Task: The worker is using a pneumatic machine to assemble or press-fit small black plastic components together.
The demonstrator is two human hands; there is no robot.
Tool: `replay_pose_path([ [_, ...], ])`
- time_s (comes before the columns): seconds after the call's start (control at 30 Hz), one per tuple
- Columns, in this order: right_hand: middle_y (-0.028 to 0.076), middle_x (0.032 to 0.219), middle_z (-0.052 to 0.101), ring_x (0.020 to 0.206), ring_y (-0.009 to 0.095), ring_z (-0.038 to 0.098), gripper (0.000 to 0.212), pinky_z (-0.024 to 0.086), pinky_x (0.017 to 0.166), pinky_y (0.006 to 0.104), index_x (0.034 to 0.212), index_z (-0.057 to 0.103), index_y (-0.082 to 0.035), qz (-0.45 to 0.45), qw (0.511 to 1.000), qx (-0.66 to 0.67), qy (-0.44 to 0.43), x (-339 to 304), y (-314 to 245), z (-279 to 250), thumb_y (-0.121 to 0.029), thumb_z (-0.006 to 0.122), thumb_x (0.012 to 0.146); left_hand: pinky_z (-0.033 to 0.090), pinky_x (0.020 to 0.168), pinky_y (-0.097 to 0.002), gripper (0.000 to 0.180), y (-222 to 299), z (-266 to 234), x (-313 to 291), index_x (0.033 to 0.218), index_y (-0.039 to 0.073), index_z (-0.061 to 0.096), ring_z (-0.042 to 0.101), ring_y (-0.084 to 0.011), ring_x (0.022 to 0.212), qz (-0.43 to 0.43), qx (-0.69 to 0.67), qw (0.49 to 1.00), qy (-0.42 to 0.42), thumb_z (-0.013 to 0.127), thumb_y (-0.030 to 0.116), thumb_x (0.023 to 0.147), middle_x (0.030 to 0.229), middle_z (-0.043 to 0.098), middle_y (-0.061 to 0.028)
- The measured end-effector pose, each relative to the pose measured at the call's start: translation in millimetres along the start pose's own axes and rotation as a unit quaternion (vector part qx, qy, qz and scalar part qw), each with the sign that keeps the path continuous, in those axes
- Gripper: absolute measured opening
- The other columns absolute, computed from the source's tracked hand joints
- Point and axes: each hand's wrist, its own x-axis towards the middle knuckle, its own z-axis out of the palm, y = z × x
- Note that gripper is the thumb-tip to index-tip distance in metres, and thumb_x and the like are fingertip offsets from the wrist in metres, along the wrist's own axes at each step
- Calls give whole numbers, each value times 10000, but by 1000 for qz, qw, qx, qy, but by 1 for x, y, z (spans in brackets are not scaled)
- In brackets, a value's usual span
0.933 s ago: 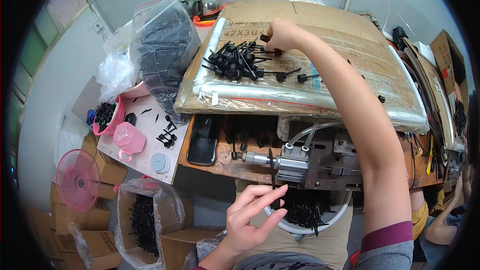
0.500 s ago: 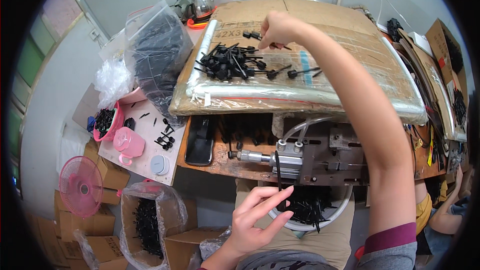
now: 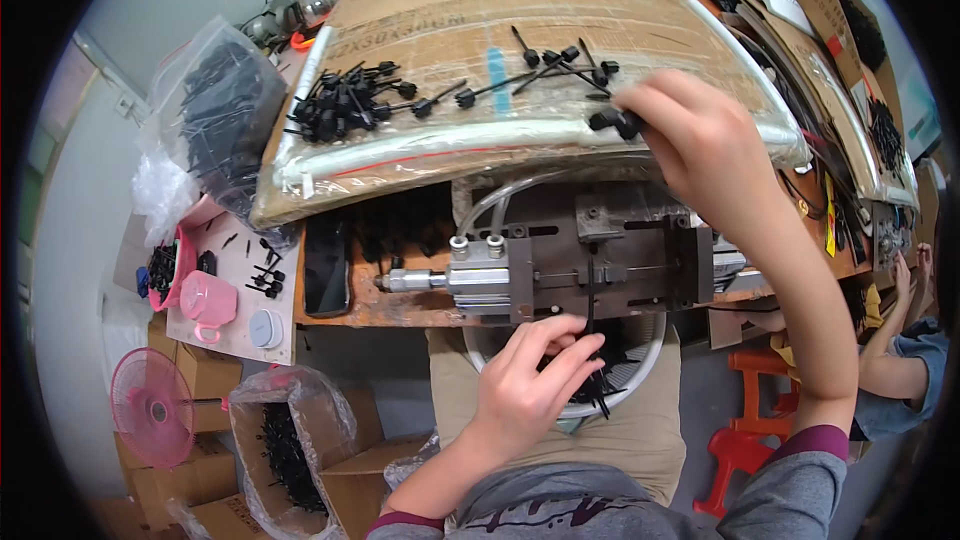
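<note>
The right hand (image 3: 700, 150) was at the near edge of the cardboard (image 3: 560, 10), toward its right end, fingers pinched shut on a small black part (image 3: 612, 121). The part hung just past that near edge, above the metal fixture (image 3: 600, 260). More black parts lay loose (image 3: 560, 65) on the cardboard just left of the hand, and a bigger heap (image 3: 345, 100) sat near the cardboard's left end.

The left hand (image 3: 530, 390) was below the fixture, over the white bowl (image 3: 640, 380) in the person's lap. Its fingers were closed around a thin black stem (image 3: 592, 340) that stood upright between the fixture's front and the bowl. The bowl held more black pieces, partly hidden by the hand.

The fixture sat on the bench (image 3: 380, 305), with a silver cylinder (image 3: 470, 275) at its left side and clear tubes curving up from it. A dark phone (image 3: 326, 265) lay at the bench's left end. Left of the bench were a pink cup (image 3: 208, 298), a bag (image 3: 225, 130) of black parts, and a pink fan (image 3: 152, 405) lower down. Another person's arm (image 3: 895, 360) showed at the right edge.
</note>
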Motion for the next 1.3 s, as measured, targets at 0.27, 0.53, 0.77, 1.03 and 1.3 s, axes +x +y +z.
replay_pose_path([
  [0.27, 151, 947, 644, 771, 309, 623, 418, 510, 657, 378, 1020, 641, 56, 75, 991, 112, 7, -90, -31, -27, 91, 624, 603, 518, 696, -299, 259, -14, 37, 12, 933, 18, 704, 659, -188, 746, 94, 186, 977, -43, 780, 82, 694, 1216, 665, -132],
  [0.53, 178, 974, 674, 673, 266, 626, 429, 500, 579, 343, 1048, 661, 70, 78, 989, 119, 38, -125, -46, -20, 61, 624, 621, 511, 644, -275, 239, -7, 31, 20, 925, 40, 709, 659, -173, 669, 61, 191, 977, -76, 787, 108, 709, 1189, 686, -110],
  [0.77, 205, 937, 684, 635, 226, 639, 317, 515, 527, 289, 932, 673, 87, 2, 990, 117, 74, -129, -54, -14, -20, 720, 637, 505, 598, -265, 224, -6, 31, 20, 912, 62, 718, 653, -164, 618, 43, 198, 977, -72, 797, 125, 712, 1173, 697, -80],
  [1.03, 193, 901, 681, 623, 199, 627, 220, 511, 515, 272, 868, 685, 81, -6, 990, 97, 101, -133, -65, -7, -7, 748, 677, 487, 563, -258, 226, -8, 31, 19, 914, 65, 716, 635, -167, 588, 41, 195, 978, -66, 795, 143, 717, 1176, 696, -67],
  [1.3, 195, 912, 682, 636, 188, 616, 185, 516, 541, 267, 864, 693, 72, -20, 990, 75, 122, -137, -73, 2, -1, 721, 697, 590, 742, -285, 458, 23, 4, 18, 1126, 13, 707, 696, -211, 867, -31, -208, 973, -97, 841, 28, 689, 1067, 707, -147],
])
